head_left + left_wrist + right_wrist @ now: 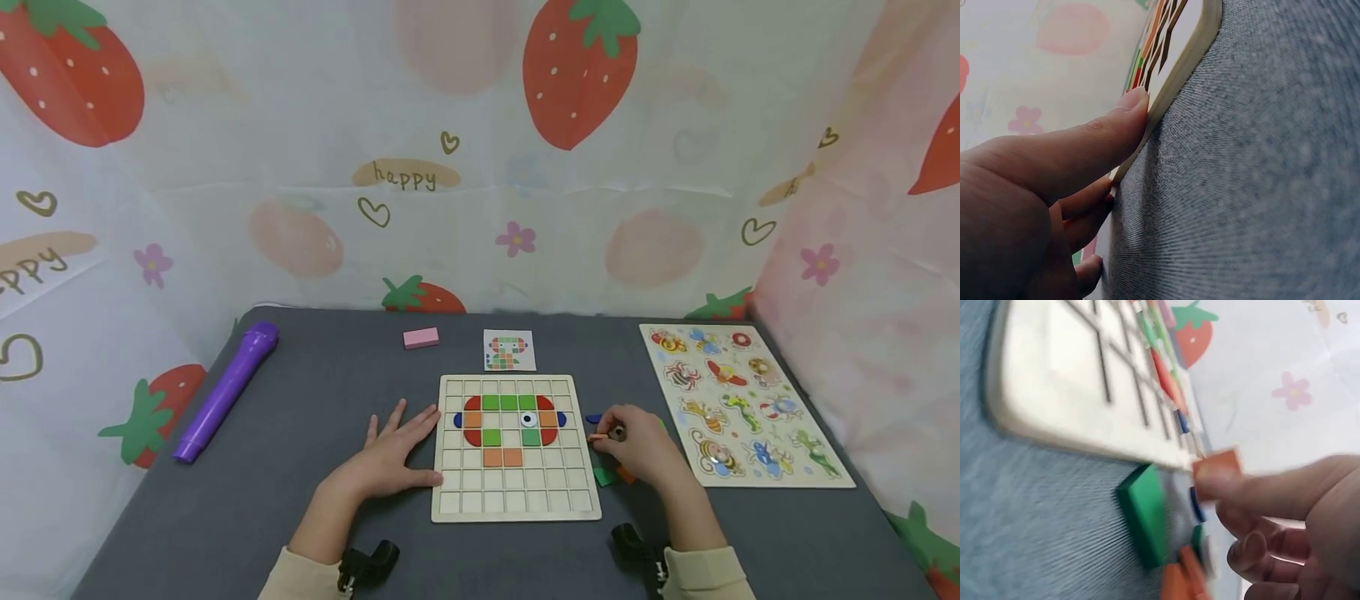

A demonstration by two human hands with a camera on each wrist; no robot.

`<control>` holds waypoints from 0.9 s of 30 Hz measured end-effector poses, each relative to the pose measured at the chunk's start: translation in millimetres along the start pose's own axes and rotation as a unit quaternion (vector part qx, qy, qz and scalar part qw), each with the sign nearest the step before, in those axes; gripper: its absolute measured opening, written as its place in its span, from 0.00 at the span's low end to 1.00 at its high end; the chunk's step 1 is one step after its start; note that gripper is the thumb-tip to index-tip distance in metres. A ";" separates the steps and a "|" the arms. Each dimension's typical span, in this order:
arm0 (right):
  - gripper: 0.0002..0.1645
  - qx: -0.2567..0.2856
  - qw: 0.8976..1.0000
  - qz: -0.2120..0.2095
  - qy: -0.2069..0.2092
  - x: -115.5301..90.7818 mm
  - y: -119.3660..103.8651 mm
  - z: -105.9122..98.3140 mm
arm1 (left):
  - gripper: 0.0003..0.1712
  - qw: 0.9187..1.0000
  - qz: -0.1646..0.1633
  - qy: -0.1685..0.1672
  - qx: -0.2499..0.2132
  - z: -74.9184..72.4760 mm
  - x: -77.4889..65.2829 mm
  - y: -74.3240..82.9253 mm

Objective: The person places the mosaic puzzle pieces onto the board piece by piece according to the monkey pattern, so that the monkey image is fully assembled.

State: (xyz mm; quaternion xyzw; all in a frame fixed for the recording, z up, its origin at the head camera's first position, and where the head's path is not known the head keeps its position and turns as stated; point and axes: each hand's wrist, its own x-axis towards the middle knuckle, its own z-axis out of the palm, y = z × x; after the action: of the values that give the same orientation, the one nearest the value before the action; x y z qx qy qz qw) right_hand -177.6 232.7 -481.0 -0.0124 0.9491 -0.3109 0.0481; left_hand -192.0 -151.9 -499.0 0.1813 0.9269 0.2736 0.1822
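Observation:
A pale gridded board (558, 500) lies at the middle of the table. Set in its upper squares are green, orange, red and blue tiles, plus an eye tile (528, 420). My left hand (386, 462) is spread along the board's left side; in the left wrist view its thumb (1116, 125) touches the edge, fingers fairly straight. To the board's right, my right hand (637, 437) pinches an orange tile (1225, 461) between thumb and finger. Below that hand lie a green tile (1144, 515) and orange tiles (1174, 582), with a blue tile (593, 418) nearby.
Behind the board is a small pattern card (510, 362), with a pink block (421, 337) to its left. A purple microphone-shaped stick (225, 396) lies far left. On the right is a flat puzzle board (678, 392) of insect pictures. Printed cloth (480, 250) hangs behind the table.

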 end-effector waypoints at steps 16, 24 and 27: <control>0.05 0.062 0.989 -0.118 -0.057 -4.7 -50.6 30.7 | 0.57 1.000 0.002 0.001 0.000 0.4 0.5 -0.5; 0.02 0.068 0.980 -0.152 -0.107 -5.4 -58.9 53.0 | 0.57 1.000 -0.001 0.003 -0.001 0.4 1.5 -0.8; 0.02 0.060 0.979 -0.157 -0.116 -5.5 -60.0 55.8 | 0.57 1.000 -0.002 0.003 0.001 0.5 1.5 -1.0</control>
State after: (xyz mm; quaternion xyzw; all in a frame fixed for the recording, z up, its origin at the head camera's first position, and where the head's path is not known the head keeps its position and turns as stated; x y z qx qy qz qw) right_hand -167.0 151.7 -489.8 -0.1943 0.9028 -0.3678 0.1094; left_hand -193.3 -151.8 -500.3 0.1786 0.9280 0.2731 0.1796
